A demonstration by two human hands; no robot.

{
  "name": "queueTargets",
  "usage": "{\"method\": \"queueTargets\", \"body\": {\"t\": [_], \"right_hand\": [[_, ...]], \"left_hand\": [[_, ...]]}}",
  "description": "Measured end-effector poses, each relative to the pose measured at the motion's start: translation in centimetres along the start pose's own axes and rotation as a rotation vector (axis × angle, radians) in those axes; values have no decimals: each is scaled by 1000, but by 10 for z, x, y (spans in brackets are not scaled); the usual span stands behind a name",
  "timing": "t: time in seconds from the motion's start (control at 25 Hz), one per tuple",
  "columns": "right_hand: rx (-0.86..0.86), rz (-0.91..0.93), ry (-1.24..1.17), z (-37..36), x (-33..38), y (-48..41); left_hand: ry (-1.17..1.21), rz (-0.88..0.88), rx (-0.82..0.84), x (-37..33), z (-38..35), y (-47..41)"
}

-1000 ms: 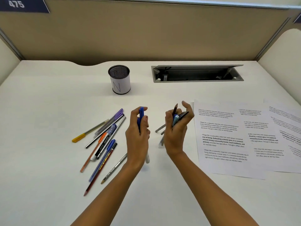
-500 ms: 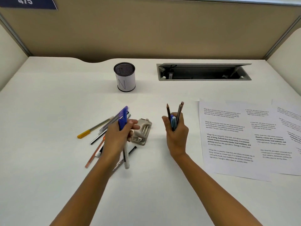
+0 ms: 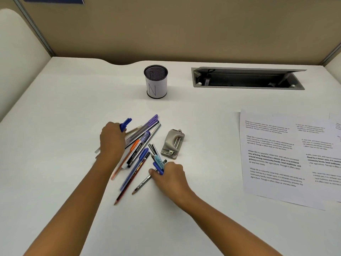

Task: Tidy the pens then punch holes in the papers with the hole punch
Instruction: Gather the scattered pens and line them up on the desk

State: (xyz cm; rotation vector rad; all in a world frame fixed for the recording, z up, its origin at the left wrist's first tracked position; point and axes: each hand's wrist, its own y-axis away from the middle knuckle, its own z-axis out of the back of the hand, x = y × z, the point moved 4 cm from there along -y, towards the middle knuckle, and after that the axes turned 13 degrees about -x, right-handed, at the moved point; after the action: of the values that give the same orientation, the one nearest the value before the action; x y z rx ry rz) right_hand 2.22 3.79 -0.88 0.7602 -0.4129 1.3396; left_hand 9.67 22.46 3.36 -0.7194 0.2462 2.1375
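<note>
Landmark: hole punch (image 3: 172, 142), grey, lying flat on the white tabletop (image 3: 73, 100). Left of it, a loose pile of pens (image 3: 137, 152) fans across the tabletop. Left hand (image 3: 112, 139), at the pile's far-left edge, is closed around a blue pen (image 3: 125, 124). Right hand (image 3: 170, 175), just below the punch, grips a small bundle of pens (image 3: 156, 159), fingers curled tight. Mesh pen cup (image 3: 156, 81) stands beyond the punch; printed papers (image 3: 273, 156) lie well to its right.
</note>
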Motion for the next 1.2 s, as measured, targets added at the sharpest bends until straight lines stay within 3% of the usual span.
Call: {"method": "queueTargets", "body": {"t": [0.12,0.32,0.64,0.84,1.08,1.2], "right_hand": [[-51,20,-13,-8,12,-3],[-106,27,-60,-17,31,-8],[-116,-53,-158,-25,47,-16],[-138,-59,-243,-17,38,-23],[-377,136,-143,0,32,-7],[-410,215,-109,7,43,-14]], "left_hand": [[-124,-77,75,5,-7,4],[-139,-159,117,13,-14,20],[22,-57,190,20,-21,44],[-41,-91,190,21,-26,56],[-81,-115,144,16,-30,63],[-141,-169,63,15,-29,68]]}}
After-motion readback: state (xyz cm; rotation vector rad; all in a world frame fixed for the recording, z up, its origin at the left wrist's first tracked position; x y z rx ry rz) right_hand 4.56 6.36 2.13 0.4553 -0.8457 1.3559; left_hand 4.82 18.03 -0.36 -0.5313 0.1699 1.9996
